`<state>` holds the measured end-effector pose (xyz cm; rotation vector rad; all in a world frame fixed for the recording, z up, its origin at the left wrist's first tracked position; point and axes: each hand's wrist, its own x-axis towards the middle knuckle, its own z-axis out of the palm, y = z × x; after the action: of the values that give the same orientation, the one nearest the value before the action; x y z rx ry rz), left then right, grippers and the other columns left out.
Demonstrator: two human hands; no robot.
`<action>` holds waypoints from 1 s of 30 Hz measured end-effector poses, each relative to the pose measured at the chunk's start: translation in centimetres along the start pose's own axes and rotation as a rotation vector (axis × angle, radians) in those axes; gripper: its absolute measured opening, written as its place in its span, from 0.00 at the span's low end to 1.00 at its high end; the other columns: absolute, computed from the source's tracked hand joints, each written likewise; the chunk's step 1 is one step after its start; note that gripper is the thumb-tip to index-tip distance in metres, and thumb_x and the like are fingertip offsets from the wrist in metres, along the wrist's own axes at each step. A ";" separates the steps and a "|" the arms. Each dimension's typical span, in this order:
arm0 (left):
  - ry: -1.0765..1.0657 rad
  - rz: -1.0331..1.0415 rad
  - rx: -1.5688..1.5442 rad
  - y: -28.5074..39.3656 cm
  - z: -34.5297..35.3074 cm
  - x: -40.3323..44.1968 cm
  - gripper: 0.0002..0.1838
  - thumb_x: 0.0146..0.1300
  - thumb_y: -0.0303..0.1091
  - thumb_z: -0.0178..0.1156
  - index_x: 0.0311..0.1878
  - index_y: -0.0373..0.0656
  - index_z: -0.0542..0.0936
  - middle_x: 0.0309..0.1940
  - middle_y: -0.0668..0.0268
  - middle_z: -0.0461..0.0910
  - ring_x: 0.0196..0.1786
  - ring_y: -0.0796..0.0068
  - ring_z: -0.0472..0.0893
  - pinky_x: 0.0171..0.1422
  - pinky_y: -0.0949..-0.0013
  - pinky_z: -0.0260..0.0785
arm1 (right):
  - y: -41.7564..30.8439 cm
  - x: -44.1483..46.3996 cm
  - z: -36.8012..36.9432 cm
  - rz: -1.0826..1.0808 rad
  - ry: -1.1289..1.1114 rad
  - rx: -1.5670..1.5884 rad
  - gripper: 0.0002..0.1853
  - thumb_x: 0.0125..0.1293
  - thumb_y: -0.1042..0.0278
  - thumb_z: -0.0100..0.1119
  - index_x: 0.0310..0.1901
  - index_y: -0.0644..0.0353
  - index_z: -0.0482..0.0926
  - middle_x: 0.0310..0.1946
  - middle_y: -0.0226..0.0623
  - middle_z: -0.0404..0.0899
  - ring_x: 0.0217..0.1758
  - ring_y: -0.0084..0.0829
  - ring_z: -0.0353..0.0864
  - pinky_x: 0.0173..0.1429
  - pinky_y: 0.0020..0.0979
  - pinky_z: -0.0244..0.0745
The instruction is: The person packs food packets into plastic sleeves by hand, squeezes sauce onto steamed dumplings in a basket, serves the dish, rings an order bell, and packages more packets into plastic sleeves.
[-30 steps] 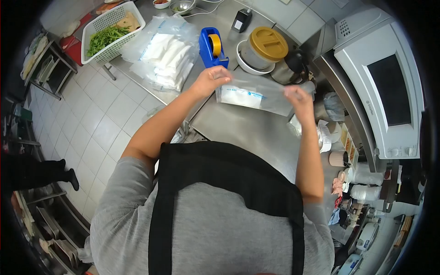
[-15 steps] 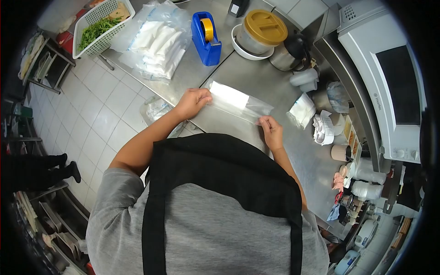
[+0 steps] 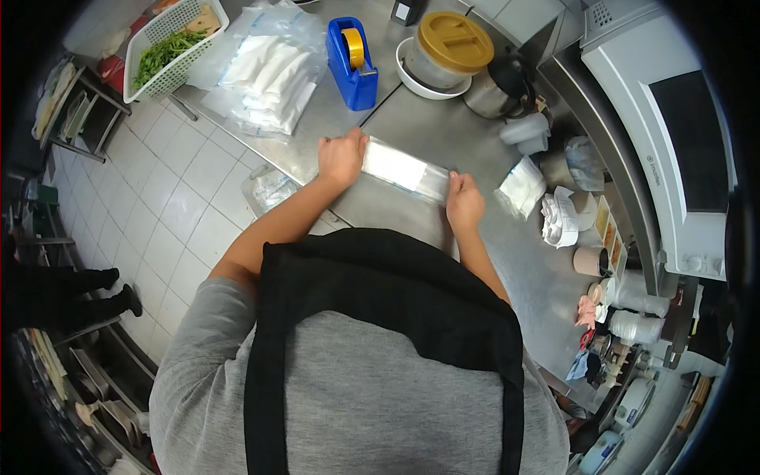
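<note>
1. Steel counter (image 3: 518, 265) spreads beneath the grip in the head view.
2. Left hand (image 3: 343, 158) curls closed on one end of a clear bag (image 3: 402, 170); right hand (image 3: 465, 201) pinches the other.
3. That bag stretches between them.
4. Beyond the left hand stands a tape dispenser (image 3: 358, 85).

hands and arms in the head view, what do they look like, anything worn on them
The left hand and right hand are bare, with no gloves or wristwatch visible. Short, mottled grey sleeves leave the forearms uncovered.

Pale tiled floor (image 3: 178, 226), steel counter (image 3: 534, 277), tiled wall (image 3: 516, 19) behind, metal rack (image 3: 105, 93) left
</note>
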<state>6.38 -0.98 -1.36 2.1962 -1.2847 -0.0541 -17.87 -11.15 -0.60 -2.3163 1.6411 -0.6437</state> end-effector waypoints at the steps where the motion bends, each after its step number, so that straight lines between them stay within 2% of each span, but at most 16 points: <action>1: -0.005 0.000 0.013 0.1 -0.1 0.2 0.10 0.68 0.42 0.52 0.36 0.46 0.75 0.20 0.56 0.80 0.27 0.52 0.80 0.44 0.52 0.62 | -0.2 0.1 -0.1 0.006 -0.016 -0.016 0.17 0.69 0.49 0.51 0.32 0.55 0.77 0.25 0.45 0.81 0.31 0.53 0.80 0.36 0.50 0.73; 4: -0.044 0.025 0.101 0.5 -1.0 0.5 0.08 0.64 0.41 0.55 0.40 0.48 0.76 0.30 0.59 0.82 0.35 0.57 0.80 0.43 0.52 0.62 | -0.4 0.3 0.0 0.018 -0.056 -0.066 0.17 0.68 0.49 0.51 0.33 0.55 0.76 0.27 0.46 0.82 0.33 0.53 0.81 0.36 0.51 0.73; 7: 0.239 0.408 0.143 2.0 -1.8 -1.0 0.13 0.61 0.36 0.55 0.50 0.52 0.77 0.45 0.62 0.76 0.47 0.62 0.76 0.43 0.54 0.65 | -0.6 0.6 0.2 0.032 -0.068 -0.102 0.16 0.67 0.49 0.52 0.33 0.55 0.76 0.28 0.47 0.82 0.34 0.54 0.81 0.37 0.51 0.74; 10: -0.098 0.511 0.157 4.0 -0.6 -2.9 0.23 0.58 0.32 0.54 0.60 0.58 0.74 0.53 0.65 0.68 0.53 0.64 0.70 0.46 0.58 0.67 | -0.8 0.5 0.1 0.038 -0.074 -0.095 0.15 0.66 0.51 0.54 0.34 0.54 0.76 0.28 0.47 0.82 0.34 0.54 0.81 0.38 0.51 0.74; 11: -0.053 0.500 0.179 3.8 0.5 -3.1 0.26 0.58 0.31 0.52 0.62 0.62 0.74 0.51 0.65 0.70 0.51 0.65 0.71 0.43 0.59 0.68 | -0.5 0.6 0.2 0.027 -0.077 -0.085 0.14 0.65 0.52 0.55 0.34 0.55 0.76 0.27 0.47 0.82 0.34 0.53 0.81 0.38 0.50 0.74; 15: -0.210 0.469 0.246 4.3 -0.4 -1.6 0.29 0.58 0.28 0.51 0.64 0.63 0.73 0.53 0.63 0.69 0.54 0.62 0.70 0.52 0.58 0.67 | 2.0 -0.3 -1.0 0.026 -0.018 0.070 0.08 0.62 0.62 0.59 0.33 0.56 0.75 0.26 0.46 0.82 0.33 0.51 0.82 0.38 0.46 0.75; 17: -0.233 0.502 0.225 3.8 -0.2 -0.4 0.30 0.56 0.25 0.51 0.62 0.63 0.73 0.56 0.63 0.69 0.57 0.61 0.70 0.57 0.57 0.65 | 4.1 -1.5 -1.7 0.037 -0.161 0.115 0.06 0.60 0.65 0.60 0.33 0.57 0.75 0.25 0.44 0.81 0.31 0.48 0.82 0.38 0.43 0.75; 20: -0.230 0.747 0.139 2.1 0.3 2.3 0.32 0.53 0.20 0.52 0.60 0.64 0.75 0.61 0.63 0.67 0.63 0.60 0.67 0.65 0.55 0.61 | 4.1 -4.0 -4.6 0.044 -0.477 0.205 0.05 0.59 0.69 0.60 0.36 0.58 0.78 0.27 0.42 0.81 0.29 0.45 0.81 0.36 0.40 0.75; 21: -0.332 0.769 0.069 1.8 0.2 3.1 0.33 0.52 0.17 0.51 0.58 0.63 0.76 0.65 0.64 0.65 0.69 0.58 0.63 0.70 0.55 0.57 | 3.6 -4.3 -5.8 0.045 -0.598 0.240 0.05 0.59 0.70 0.61 0.37 0.58 0.78 0.29 0.42 0.82 0.29 0.43 0.81 0.36 0.39 0.75; 24: -0.365 0.875 0.053 1.5 0.5 4.0 0.30 0.54 0.18 0.51 0.58 0.63 0.76 0.67 0.63 0.64 0.70 0.57 0.62 0.72 0.54 0.56 | 1.2 -3.9 -6.4 -0.397 -0.286 0.286 0.11 0.58 0.76 0.59 0.43 0.58 0.80 0.40 0.39 0.82 0.39 0.40 0.82 0.43 0.36 0.77; 27: -0.383 0.860 0.064 1.8 0.4 3.8 0.30 0.55 0.19 0.52 0.59 0.63 0.76 0.69 0.64 0.61 0.73 0.56 0.58 0.75 0.53 0.53 | -1.4 -2.0 -4.3 -0.821 -0.110 0.309 0.17 0.56 0.82 0.56 0.47 0.57 0.81 0.51 0.36 0.79 0.54 0.38 0.79 0.55 0.36 0.75; 30: -0.366 0.869 0.069 1.8 0.6 3.3 0.31 0.55 0.18 0.51 0.60 0.63 0.75 0.70 0.65 0.60 0.74 0.59 0.56 0.75 0.53 0.52 | -1.8 -0.8 -1.8 -0.975 -0.158 0.291 0.20 0.53 0.84 0.55 0.49 0.56 0.81 0.54 0.34 0.78 0.61 0.37 0.74 0.63 0.37 0.71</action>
<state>6.58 -4.60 -0.14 1.5407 -2.3663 -0.0705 -17.50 -9.64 1.55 -2.7287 0.2290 -0.7558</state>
